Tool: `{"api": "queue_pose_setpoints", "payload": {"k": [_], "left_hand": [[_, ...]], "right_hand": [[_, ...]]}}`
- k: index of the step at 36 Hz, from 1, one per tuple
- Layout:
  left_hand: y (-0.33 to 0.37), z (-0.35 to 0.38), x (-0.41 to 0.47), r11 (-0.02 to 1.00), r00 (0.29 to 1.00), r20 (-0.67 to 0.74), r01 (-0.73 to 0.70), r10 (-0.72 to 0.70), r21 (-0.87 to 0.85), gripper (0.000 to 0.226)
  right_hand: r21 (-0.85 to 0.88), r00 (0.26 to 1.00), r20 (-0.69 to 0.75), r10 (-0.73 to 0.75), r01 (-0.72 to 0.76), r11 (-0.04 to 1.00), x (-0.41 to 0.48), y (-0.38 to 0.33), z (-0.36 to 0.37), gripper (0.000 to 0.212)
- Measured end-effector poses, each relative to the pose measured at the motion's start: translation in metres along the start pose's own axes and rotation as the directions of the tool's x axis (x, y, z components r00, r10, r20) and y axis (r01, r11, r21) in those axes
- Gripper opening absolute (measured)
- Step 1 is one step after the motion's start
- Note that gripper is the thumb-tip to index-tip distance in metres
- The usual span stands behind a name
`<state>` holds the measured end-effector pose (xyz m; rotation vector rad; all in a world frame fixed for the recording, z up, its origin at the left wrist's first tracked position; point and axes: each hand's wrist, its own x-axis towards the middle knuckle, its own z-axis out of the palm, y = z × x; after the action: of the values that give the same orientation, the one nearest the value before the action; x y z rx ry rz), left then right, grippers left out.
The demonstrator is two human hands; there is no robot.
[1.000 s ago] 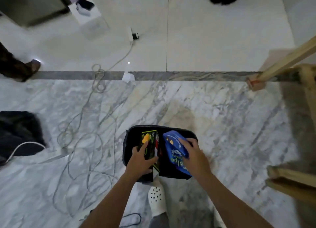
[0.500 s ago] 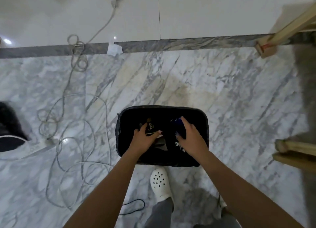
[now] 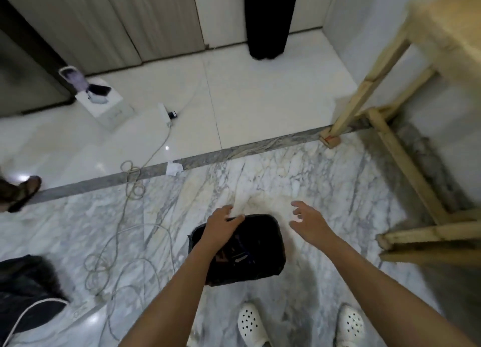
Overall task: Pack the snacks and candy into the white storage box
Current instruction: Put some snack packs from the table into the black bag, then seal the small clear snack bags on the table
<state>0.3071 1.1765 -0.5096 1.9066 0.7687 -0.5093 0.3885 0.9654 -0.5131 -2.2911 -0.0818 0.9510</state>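
Snacks (image 3: 238, 255) now lie released in the black bag (image 3: 273, 253), lower centre; that drop looks done. Left hand (image 3: 221, 225) and right hand (image 3: 308, 223) hover empty, fingers spread.

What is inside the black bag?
Dark items with a white mark and some blue, too blurred to name. The left hand and forearm cover the left part of the bag.

A soft black bag (image 3: 272, 270) sits open on the marble floor (image 3: 351, 190); dark, blurred snack packets (image 3: 240, 255) lie inside it.
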Motion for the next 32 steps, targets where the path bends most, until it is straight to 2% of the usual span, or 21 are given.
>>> {"api": "queue_pose_setpoints", "payload": {"k": [5, 11, 15, 17, 19, 21, 26, 32], "left_hand": [[0.104, -0.011, -0.060, 0.987, 0.986, -0.044, -0.161, 0.162, 0.025, 0.056], [0.239, 0.035, -0.138, 0.902, 0.908, 0.069, -0.419, 0.414, 0.101, 0.062], [0.318, 0.103, -0.197, 0.788, 0.796, 0.144, -0.603, 0.587, 0.120, 0.051], [0.347, 0.143, -0.229, 0.739, 0.738, 0.220, -0.667, 0.638, 0.094, 0.047], [0.372, 0.187, -0.259, 0.690, 0.673, 0.311, -0.721, 0.671, 0.070, 0.055], [0.393, 0.236, -0.285, 0.643, 0.621, 0.370, -0.762, 0.690, 0.080, 0.062], [0.420, 0.355, -0.371, 0.526, 0.472, 0.493, -0.850, 0.731, 0.033, 0.053], [0.424, 0.480, -0.441, 0.386, 0.279, 0.650, -0.922, 0.707, -0.024, 0.053]], "right_hand": [[-0.020, 0.989, -0.135, -0.056, 0.054, 0.998, -0.078, -0.022, -0.092, 0.051], [-0.053, 0.910, -0.399, -0.110, 0.097, 0.994, -0.192, -0.009, -0.216, 0.052], [-0.039, 0.838, -0.535, -0.110, 0.105, 0.994, -0.281, 0.034, -0.286, 0.050], [0.016, 0.800, -0.597, -0.052, 0.076, 0.997, -0.328, 0.066, -0.310, 0.050], [0.059, 0.751, -0.660, 0.018, 0.028, 0.998, -0.371, 0.102, -0.326, 0.050], [0.107, 0.700, -0.710, 0.081, -0.006, 0.994, -0.413, 0.141, -0.339, 0.050], [0.229, 0.565, -0.788, 0.245, -0.101, 0.968, -0.512, 0.234, -0.356, 0.051], [0.365, 0.369, -0.847, 0.382, -0.118, 0.924, -0.606, 0.325, -0.356, 0.042]]}}
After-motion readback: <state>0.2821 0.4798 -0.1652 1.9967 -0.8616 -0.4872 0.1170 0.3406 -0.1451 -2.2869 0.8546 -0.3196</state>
